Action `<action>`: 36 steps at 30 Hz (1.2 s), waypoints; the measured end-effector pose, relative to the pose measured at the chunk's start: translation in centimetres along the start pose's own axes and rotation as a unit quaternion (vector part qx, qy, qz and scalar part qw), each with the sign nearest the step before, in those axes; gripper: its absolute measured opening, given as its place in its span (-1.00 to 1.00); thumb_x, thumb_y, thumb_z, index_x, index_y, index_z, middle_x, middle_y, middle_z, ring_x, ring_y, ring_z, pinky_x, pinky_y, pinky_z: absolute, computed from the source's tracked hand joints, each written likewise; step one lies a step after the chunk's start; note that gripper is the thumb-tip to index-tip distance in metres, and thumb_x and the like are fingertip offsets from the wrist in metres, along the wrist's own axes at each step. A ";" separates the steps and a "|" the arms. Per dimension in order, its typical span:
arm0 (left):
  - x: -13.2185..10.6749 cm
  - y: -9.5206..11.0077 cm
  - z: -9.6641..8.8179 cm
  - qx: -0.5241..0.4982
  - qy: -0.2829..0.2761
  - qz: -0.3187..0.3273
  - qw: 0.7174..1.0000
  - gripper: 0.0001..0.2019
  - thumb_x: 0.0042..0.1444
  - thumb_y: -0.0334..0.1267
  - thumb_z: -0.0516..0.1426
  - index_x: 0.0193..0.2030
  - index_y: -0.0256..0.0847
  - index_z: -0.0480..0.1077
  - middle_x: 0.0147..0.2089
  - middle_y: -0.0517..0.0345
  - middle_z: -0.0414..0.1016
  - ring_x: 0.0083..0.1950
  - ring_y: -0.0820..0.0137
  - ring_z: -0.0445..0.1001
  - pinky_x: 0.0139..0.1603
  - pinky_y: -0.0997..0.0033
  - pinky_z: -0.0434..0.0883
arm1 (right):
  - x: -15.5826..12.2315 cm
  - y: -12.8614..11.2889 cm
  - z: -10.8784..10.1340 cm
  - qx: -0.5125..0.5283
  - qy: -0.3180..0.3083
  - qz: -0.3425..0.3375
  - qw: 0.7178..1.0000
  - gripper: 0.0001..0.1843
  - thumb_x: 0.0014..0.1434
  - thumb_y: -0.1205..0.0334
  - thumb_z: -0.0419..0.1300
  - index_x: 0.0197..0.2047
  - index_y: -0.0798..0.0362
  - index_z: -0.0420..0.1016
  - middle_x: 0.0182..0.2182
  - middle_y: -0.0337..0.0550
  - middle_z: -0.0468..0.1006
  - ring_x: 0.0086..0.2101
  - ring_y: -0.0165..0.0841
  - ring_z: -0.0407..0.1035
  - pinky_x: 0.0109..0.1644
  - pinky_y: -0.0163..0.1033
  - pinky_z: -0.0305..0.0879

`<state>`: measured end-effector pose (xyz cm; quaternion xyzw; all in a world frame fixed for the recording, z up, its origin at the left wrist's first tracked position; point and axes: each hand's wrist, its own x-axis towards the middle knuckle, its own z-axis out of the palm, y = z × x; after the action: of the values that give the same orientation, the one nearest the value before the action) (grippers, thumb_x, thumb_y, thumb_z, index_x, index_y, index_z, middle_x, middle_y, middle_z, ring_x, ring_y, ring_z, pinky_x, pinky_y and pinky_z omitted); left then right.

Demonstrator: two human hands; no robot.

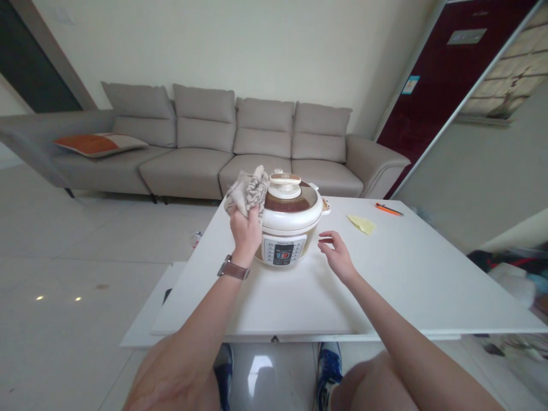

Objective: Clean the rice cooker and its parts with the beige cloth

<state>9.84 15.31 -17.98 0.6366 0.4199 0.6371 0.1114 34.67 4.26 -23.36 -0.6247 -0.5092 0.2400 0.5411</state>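
A white and brown electric pressure cooker (pixel 291 220) stands upright on the white table, its lid on and its control panel facing me. My left hand (pixel 246 231), with a watch at the wrist, is closed around a crumpled, patterned cloth (pixel 247 191). That cloth is at the left side of the cooker's lid and hides part of its rim. To the right of the cooker, my right hand (pixel 336 256) hovers near its lower body, apart from it, fingers loosely spread and holding nothing.
On the white table (pixel 411 274), a yellow piece of paper or cloth (pixel 362 224) lies right of the cooker. Beyond it is an orange and black utility knife (pixel 389 209). A grey sofa (pixel 261 134) with an orange and white cushion (pixel 100 144) stands behind the table.
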 end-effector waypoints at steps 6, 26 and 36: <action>-1.9 4.3 -0.6 0.120 -0.190 0.212 0.951 -0.51 0.13 -0.25 0.17 0.23 -0.20 0.50 0.29 -0.08 0.54 0.46 -0.02 0.31 0.61 -0.20 -0.16 | -0.1 0.4 -0.6 0.000 0.006 0.008 1.000 -0.66 0.08 0.02 0.23 -0.09 -0.06 0.42 0.00 -0.06 0.51 -0.03 -0.10 0.48 -0.05 0.04 0.44; -4.1 0.3 -1.0 0.034 -0.088 0.140 0.986 -0.49 0.17 -0.19 0.14 0.26 -0.23 0.43 0.34 -0.19 0.46 0.52 -0.02 0.21 0.61 -0.16 -0.11 | 0.4 -2.9 2.2 -0.171 0.006 -0.246 0.954 -0.27 0.27 0.00 0.28 0.46 -0.21 0.22 0.47 0.00 0.11 0.45 -0.02 0.02 0.49 0.26 0.08; -2.8 -1.0 -1.8 -0.036 -0.011 0.034 0.999 -0.51 0.32 -0.18 0.06 0.34 -0.24 0.37 0.35 -0.21 0.45 0.46 0.09 0.33 0.50 -0.01 0.21 | 0.1 -3.1 1.8 -0.177 -0.012 -0.257 0.950 -0.24 0.29 0.07 0.27 0.50 -0.22 0.17 0.50 -0.06 0.11 0.46 -0.05 0.03 0.52 0.23 0.03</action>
<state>8.28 13.33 -20.39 0.6530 0.3733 0.6484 0.1172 32.05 4.83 -21.02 -0.5554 -0.6933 0.0068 0.4592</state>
